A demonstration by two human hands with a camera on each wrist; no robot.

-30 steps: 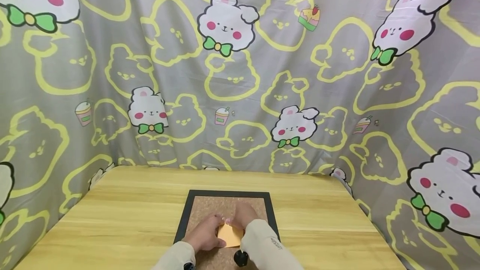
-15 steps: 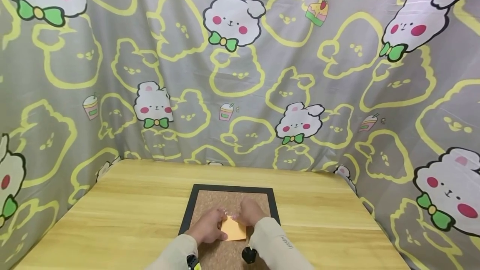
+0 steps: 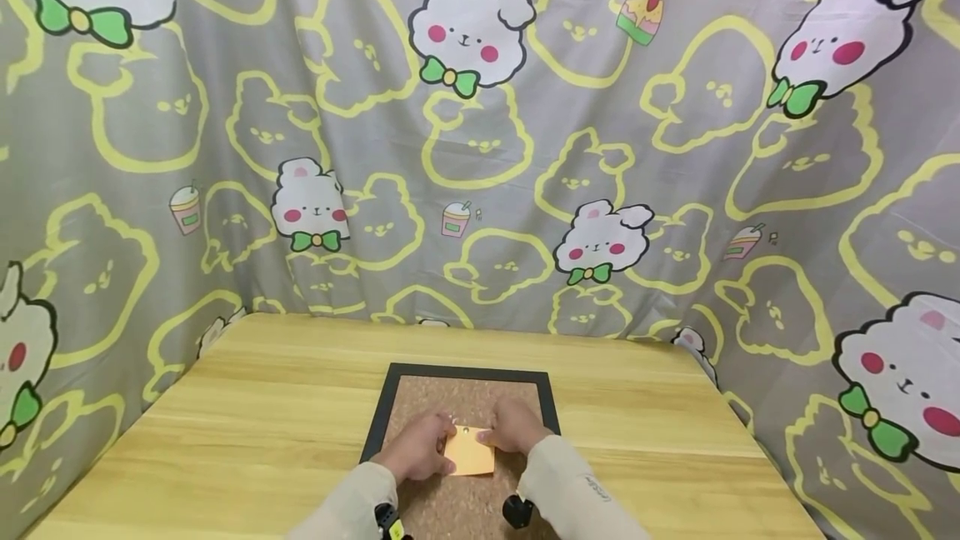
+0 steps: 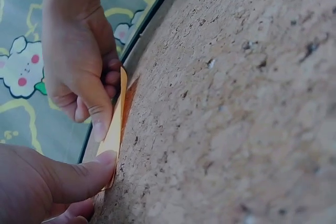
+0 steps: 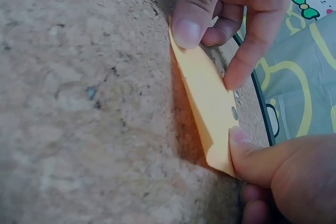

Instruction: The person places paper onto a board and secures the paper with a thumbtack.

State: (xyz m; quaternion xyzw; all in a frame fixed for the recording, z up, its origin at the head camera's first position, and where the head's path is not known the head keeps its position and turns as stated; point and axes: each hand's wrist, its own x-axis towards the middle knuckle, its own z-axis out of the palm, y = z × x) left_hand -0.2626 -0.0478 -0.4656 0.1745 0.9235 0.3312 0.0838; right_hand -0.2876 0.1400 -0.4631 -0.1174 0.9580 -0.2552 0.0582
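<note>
An orange sticky note (image 3: 471, 452) lies against a black-framed cork board (image 3: 450, 515), its lower edge lifted off the cork. Near the note's top edge sits a small round grey tack head (image 5: 234, 112). My left hand (image 3: 420, 447) holds the note's left side, thumb on its face by the lower corner and index finger near the top. On the other side, my right hand (image 3: 517, 425) pinches the upper right part, with its thumb (image 5: 241, 136) on the paper. Part of its fingers is hidden behind the note in the left wrist view.
The cork board lies on a light wooden table (image 3: 225, 440). A grey curtain (image 3: 495, 140) with cartoon rabbits hangs behind the table and along both sides. A dark round device (image 3: 517, 511) is at the right wrist, and a watch-like band (image 3: 388, 521) at the left.
My right hand has shifted right from the top middle of the note to its upper right, so the tack head now shows. My left hand stays at the left side. The head view has tilted slightly.
</note>
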